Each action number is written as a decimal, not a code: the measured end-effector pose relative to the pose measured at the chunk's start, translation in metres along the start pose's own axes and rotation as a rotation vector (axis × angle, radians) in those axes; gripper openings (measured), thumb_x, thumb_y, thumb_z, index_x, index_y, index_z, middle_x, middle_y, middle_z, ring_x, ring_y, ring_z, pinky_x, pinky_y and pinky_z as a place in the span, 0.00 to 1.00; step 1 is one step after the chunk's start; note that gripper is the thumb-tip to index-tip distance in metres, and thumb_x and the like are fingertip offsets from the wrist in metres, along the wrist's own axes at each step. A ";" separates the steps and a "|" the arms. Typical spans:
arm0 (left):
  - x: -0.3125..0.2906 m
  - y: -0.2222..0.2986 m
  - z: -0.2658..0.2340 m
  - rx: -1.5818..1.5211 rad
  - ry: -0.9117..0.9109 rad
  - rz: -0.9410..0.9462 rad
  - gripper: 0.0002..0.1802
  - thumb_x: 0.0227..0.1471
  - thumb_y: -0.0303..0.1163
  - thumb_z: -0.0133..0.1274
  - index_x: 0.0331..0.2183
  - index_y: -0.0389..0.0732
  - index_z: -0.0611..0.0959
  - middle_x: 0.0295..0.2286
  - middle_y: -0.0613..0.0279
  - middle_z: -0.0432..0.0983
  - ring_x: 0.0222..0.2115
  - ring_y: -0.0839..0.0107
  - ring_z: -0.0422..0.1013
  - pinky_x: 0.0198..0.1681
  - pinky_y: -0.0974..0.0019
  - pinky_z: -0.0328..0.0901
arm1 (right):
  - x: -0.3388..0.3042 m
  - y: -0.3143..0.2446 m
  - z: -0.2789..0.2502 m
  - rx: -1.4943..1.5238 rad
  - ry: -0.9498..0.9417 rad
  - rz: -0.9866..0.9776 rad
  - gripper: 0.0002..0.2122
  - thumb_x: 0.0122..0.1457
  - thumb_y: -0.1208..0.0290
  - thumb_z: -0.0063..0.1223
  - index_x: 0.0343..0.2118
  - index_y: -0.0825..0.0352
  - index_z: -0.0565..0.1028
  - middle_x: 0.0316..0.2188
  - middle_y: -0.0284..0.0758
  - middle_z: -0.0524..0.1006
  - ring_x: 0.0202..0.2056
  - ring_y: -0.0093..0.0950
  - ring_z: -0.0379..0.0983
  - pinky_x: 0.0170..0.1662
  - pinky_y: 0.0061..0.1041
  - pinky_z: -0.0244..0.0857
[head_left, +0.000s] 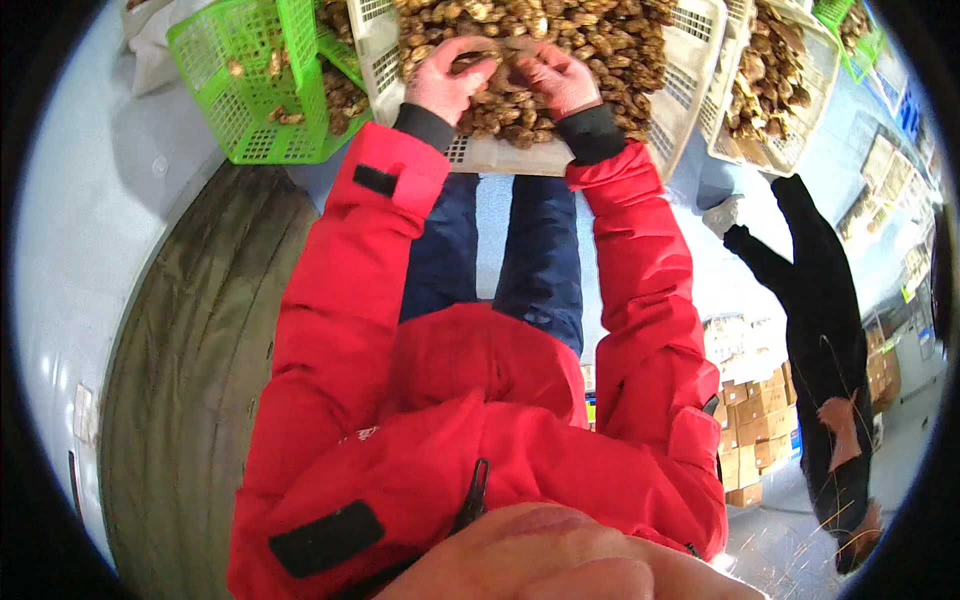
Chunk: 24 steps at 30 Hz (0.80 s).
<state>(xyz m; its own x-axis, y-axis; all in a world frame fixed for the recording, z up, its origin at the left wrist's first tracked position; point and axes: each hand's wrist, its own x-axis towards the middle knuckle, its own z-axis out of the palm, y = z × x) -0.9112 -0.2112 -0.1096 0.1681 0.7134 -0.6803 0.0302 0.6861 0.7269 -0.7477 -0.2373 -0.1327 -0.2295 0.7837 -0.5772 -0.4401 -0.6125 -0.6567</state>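
Overhead, a person wearing a red jacket (pixel 480 360) and navy trousers (pixel 540 250) is working with both bare hands above a white crate (pixel 697 85), where brown mushrooms (pixel 612 52) are lying heaped. The right hand (pixel 560 80) is pinching a single mushroom (pixel 518 44) between thumb and fingers, just above the far side of the heap's near edge. The left hand (pixel 448 82) is hovering close by on the left, its fingers curling toward the thumb; whether they are gripping anything, one cannot tell. On the left, a green basket (pixel 245 105) is holding a few scattered pieces. On the right, a second white crate (pixel 795 150) is brimming with more mushrooms, while a co-worker in black (pixel 815 275) is standing near it. Cardboard boxes (pixel 762 420) are sitting stacked on the right.
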 end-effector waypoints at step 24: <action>-0.068 -0.021 -0.019 -0.489 -0.098 -0.059 0.34 0.47 0.57 0.34 0.51 0.47 0.58 0.51 0.63 0.52 0.49 0.64 0.51 0.49 0.50 0.49 | -0.053 0.065 0.068 0.330 0.170 -0.017 0.17 0.51 0.74 0.49 0.44 0.73 0.63 0.31 0.33 0.71 0.27 0.22 0.67 0.29 0.20 0.64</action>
<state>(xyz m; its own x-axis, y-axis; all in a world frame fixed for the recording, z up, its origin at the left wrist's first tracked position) -0.9421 -0.2711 -0.0806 0.2725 0.6705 -0.6901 -0.4185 0.7284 0.5424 -0.8234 -0.3114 -0.1121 -0.0849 0.7481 -0.6581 -0.7050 -0.5118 -0.4909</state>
